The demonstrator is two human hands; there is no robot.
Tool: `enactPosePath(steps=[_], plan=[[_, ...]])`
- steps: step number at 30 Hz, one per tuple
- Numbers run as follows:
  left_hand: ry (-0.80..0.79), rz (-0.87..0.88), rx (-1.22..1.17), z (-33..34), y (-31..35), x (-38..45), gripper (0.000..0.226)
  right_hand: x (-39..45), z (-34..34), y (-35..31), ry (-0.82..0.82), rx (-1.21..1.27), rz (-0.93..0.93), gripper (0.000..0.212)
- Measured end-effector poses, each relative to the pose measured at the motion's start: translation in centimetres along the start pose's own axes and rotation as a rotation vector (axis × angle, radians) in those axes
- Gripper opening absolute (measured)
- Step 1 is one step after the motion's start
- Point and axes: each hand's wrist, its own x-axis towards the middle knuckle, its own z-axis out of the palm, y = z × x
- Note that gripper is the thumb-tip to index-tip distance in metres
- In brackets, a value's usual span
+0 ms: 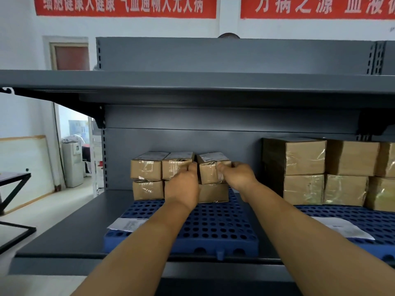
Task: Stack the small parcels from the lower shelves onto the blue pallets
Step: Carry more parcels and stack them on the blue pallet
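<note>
Both hands, left hand (184,184) and right hand (239,176), grip a small taped parcel (210,170) atop the blue pallet (213,227) on the grey shelf (70,227), red banners (126,6) across the frame's top.

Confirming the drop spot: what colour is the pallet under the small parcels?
Blue, with round holes: the pallet, head view.

Banners (126,6): red, white lettering, high on wall.
Doorway (71,57): upper left.
White appliance (72,164): on floor, left.
Black frame (12,189): far left.

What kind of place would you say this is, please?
Probably a small stockroom or warehouse: grey metal shelving, taped cardboard parcels stacked on blue perforated pallets, and larger cartons alongside.
</note>
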Motion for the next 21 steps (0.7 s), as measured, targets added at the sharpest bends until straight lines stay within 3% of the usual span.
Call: enactPosePath(steps=[6,11,21], plan=[[0.019,-0.039,-0.072,-0.7,0.2,-0.3,0.048,-0.9,0.8,-0.8,0.123,-0.164,-0.010,0.044],[-0.049,0.027,-0.145,-1.2,1.8,-2.0,0.047,-2.5,-0.2,-0.2,0.141,-0.153,-0.005,0.054],[-0.248,0.196,-0.210,-2.3,11.7,-8.0,0.039,-10.8,-10.2,4.2,0.193,-0.354,-0.112,0.060]])
